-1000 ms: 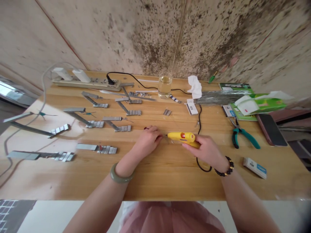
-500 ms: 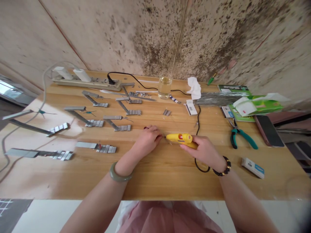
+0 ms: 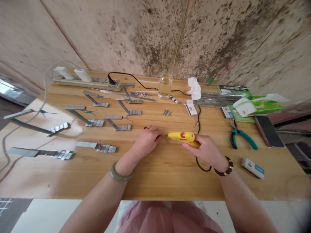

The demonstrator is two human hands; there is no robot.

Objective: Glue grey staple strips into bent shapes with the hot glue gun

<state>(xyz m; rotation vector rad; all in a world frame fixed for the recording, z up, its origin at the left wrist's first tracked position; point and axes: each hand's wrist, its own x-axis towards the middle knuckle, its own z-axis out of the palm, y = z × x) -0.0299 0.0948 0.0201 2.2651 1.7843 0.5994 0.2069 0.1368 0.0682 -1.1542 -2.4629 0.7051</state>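
My right hand is wrapped round the handle of a yellow hot glue gun, whose nozzle points left, close to the fingertips of my left hand. The left hand rests on the wooden table with its fingers pinched together. What sits in that pinch is too small and hidden to make out. Beyond the hands lie several small grey metal-like pieces. Left of my left hand are grey strip assemblies, among them a flat one and a bent one with segmented ends.
A power strip and a glass of yellowish liquid stand along the wall. On the right are a bundle of wires, teal-handled pliers, a phone and a small box. The gun's black cord runs behind my right hand.
My right hand and the glue gun have shifted slightly to the right, so the nozzle is a little farther from my left fingertips. The left hand has stayed in place.
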